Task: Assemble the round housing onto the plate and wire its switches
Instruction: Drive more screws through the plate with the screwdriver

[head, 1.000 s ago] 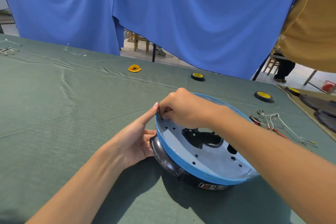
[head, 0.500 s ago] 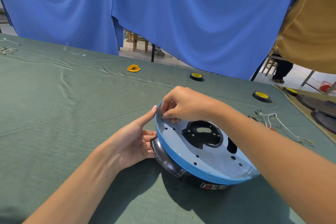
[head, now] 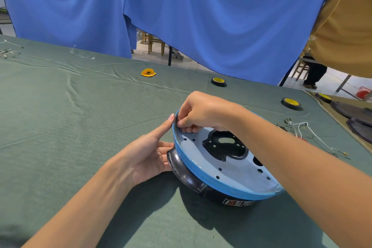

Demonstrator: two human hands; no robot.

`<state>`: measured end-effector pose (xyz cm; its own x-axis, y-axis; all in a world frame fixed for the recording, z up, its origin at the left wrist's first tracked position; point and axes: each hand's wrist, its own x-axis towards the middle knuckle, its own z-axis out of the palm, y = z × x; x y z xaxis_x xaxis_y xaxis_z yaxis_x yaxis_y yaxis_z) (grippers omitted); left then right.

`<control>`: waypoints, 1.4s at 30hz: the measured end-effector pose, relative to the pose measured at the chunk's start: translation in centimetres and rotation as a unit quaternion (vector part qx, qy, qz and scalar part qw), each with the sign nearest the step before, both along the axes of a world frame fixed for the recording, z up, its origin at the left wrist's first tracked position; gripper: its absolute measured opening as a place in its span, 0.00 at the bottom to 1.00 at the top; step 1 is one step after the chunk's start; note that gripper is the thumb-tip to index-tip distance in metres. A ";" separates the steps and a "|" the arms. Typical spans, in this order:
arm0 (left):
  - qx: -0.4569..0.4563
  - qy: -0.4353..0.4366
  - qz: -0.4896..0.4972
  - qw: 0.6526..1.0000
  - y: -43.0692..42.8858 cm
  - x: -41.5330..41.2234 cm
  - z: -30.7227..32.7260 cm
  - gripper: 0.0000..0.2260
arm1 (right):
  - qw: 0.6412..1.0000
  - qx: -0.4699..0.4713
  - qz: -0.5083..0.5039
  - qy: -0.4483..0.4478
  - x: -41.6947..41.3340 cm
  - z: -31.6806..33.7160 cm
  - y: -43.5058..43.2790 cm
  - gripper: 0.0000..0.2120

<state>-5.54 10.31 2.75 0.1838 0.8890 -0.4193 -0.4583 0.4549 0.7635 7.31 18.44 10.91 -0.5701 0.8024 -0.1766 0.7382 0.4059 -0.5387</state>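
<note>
While the plate (head: 201, 159) rests on the housing (head: 181, 169) at the near middle, its far-left rim (head: 174, 133) lies between both hands: right hand (head: 203, 110) curled just inside, hold hidden; left hand (head: 149, 155) straight-fingered, bracing outside.

Green-clothed table (head: 60, 127): what I count on it.
Black round housing (head: 188, 177); beyond it, first tape roll (head: 218, 81); beyond-right, second tape roll (head: 291, 103); beyond-left, orange scrap (head: 148, 72); right of it, loose wires (head: 302, 130).
</note>
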 end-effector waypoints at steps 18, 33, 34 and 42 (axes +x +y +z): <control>0.022 0.009 0.025 0.999 0.3 0.2 -0.3 0.35 | 1.000 0.008 -0.013 -0.017 0.2 0.7 -0.3 0.04; 0.022 0.022 0.034 0.999 0.1 0.3 -0.4 0.37 | 0.998 0.040 0.032 -0.028 0.4 0.6 -0.1 0.04; 0.023 0.022 0.034 0.999 0.1 0.3 -0.4 0.37 | 0.997 0.052 0.039 -0.034 0.5 0.7 -0.1 0.04; 0.041 0.025 0.034 0.998 0.0 0.3 -0.5 0.30 | 0.999 0.024 0.010 -0.018 0.6 0.6 -0.2 0.03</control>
